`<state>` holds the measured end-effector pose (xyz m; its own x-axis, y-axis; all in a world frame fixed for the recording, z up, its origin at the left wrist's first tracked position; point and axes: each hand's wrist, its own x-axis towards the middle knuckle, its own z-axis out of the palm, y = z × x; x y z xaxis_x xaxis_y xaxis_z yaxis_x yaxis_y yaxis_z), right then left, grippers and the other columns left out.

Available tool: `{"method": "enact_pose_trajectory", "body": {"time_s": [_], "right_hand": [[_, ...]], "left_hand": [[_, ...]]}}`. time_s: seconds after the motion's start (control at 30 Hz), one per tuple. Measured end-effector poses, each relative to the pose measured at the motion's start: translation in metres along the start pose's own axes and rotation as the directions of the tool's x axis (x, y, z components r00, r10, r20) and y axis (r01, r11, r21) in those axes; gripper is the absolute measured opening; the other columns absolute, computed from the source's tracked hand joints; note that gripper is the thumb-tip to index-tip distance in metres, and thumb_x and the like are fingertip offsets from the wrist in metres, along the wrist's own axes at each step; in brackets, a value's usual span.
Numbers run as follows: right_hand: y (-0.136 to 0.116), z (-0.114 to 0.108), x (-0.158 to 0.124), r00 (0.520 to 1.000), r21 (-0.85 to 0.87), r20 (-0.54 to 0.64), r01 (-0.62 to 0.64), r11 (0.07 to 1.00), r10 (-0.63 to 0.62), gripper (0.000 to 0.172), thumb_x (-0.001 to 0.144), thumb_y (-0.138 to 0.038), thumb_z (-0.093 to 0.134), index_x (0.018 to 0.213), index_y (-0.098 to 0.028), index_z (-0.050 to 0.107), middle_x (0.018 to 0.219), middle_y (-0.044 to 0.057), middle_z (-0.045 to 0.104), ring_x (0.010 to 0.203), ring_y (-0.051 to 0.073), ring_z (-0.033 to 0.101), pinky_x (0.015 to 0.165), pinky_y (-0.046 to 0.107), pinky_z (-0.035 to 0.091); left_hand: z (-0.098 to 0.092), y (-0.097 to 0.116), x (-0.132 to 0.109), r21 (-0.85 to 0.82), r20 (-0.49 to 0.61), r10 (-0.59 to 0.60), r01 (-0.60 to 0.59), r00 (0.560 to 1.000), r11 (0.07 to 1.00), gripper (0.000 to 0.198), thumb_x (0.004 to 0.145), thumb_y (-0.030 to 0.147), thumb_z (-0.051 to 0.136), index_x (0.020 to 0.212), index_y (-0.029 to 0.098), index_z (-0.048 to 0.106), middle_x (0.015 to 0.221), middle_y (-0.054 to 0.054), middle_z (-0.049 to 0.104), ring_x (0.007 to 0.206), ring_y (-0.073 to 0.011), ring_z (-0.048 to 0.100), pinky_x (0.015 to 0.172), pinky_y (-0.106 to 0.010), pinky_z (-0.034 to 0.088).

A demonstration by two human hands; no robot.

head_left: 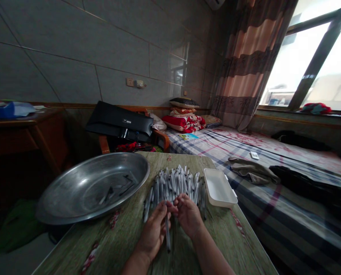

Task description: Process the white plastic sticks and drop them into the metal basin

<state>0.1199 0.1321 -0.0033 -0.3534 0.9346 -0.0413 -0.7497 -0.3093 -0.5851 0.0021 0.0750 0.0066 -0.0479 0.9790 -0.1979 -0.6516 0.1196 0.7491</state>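
In my left hand (156,227) a slim pen (168,236) with a clear, greyish barrel is pinched between thumb and fingers, its dark end pointing down toward me. My right hand (187,214) is beside it, fingers curled together close to the pen's upper end; whatever they grip is too small to make out. Just beyond both hands lies a heap of similar pens (179,180) with clear barrels, spread on the wood-patterned table (119,244). The hands hide the near part of that heap.
A wide metal basin (73,183) stands at the table's left, with several small dark and clear pieces (110,194) in it. Right of the pens is a white plastic box (219,187), open at the top. A bed (262,217) with a checked sheet borders the table's right side.
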Motion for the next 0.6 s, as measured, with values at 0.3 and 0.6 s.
{"method": "enact_pose_trajectory", "body": {"time_s": [0.3,0.6], "right_hand": [[0.005,0.003,-0.003,0.993,-0.370,-0.070,-0.112,0.922,0.092,0.041,0.070,-0.056,0.064,0.073,-0.017,0.055,0.052,-0.004,0.053,0.032,0.004,0.029,0.031,0.016,0.012],[0.011,-0.003,-0.003,0.998,-0.604,-0.061,-0.024,0.796,-0.016,0.056,0.074,-0.071,0.056,0.058,-0.017,0.048,0.040,-0.006,0.043,0.030,0.004,0.028,0.029,0.018,0.018]], "left_hand": [[-0.024,0.027,0.014,-0.082,-0.124,0.218,-0.229,0.968,0.970,0.031,0.063,0.032,0.083,0.087,0.019,0.069,0.094,-0.002,0.071,0.082,-0.0126,0.065,0.071,-0.021,0.054],[-0.024,0.026,0.012,-0.028,-0.126,0.256,-0.262,0.958,0.965,0.034,0.065,0.031,0.081,0.094,0.019,0.067,0.095,-0.002,0.073,0.084,-0.0149,0.067,0.072,-0.025,0.055]]}}
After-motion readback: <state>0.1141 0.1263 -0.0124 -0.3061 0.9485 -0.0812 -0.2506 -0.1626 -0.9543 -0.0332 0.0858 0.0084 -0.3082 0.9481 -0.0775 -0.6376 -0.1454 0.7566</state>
